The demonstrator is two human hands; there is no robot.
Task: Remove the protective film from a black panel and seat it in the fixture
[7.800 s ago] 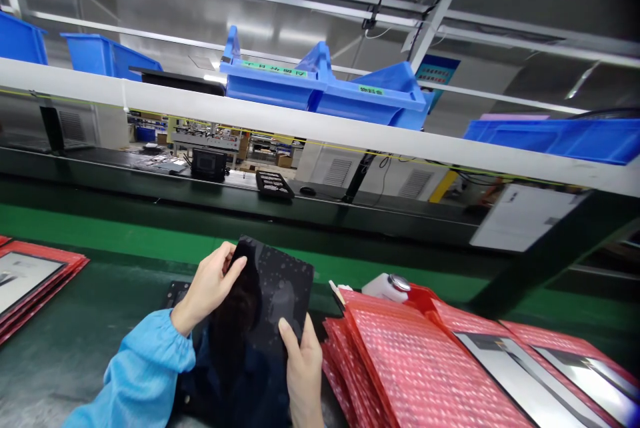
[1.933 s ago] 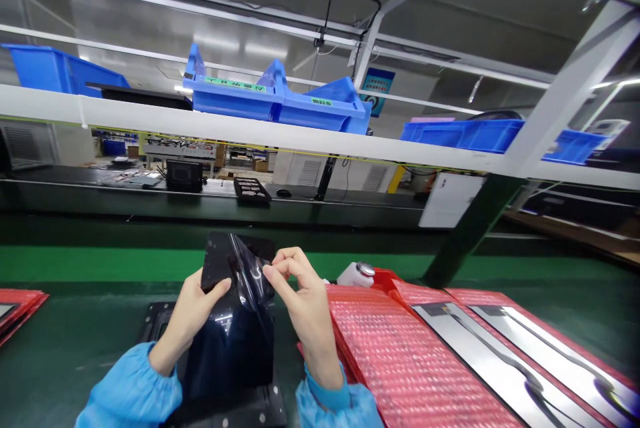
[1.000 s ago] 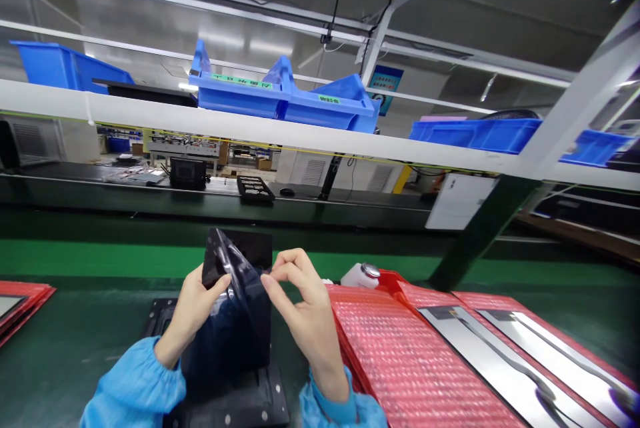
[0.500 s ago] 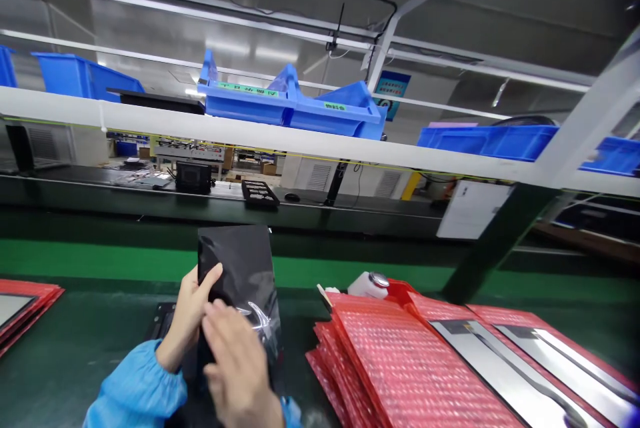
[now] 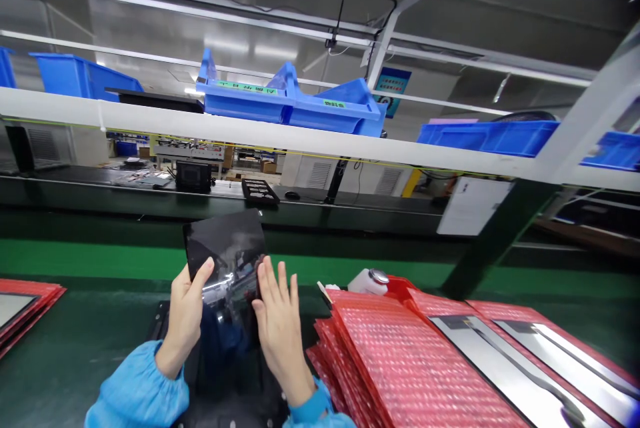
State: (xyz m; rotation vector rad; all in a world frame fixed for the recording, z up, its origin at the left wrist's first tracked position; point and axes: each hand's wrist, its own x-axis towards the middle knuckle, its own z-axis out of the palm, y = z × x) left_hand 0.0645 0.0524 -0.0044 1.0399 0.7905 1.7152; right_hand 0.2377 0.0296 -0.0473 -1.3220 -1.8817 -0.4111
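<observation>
A glossy black screen panel (image 5: 227, 241) is tilted up in front of me, with reflections across its face. My left hand (image 5: 186, 305) grips its left edge, thumb on the front. Along its right edge lies my right hand (image 5: 280, 321), fingers stretched out flat and touching or nearly touching the side. Below the panel is a black fixture (image 5: 230, 388) with small fasteners, partly hidden by the panel and my hands. Blue sleeves cover both forearms.
Red bubble-wrap sleeves (image 5: 400, 355) are stacked at right, beside silver-backed panels (image 5: 505, 361). Behind them stands a white bottle (image 5: 367, 283) with a metal cap. More red sleeves (image 5: 50, 293) lie at left. Blue bins (image 5: 245, 101) sit on the overhead shelf (image 5: 310, 138).
The panel has tilted and turned, its face now more reflective. My right hand has moved from in front of the panel to its right edge, fingers stretched.
</observation>
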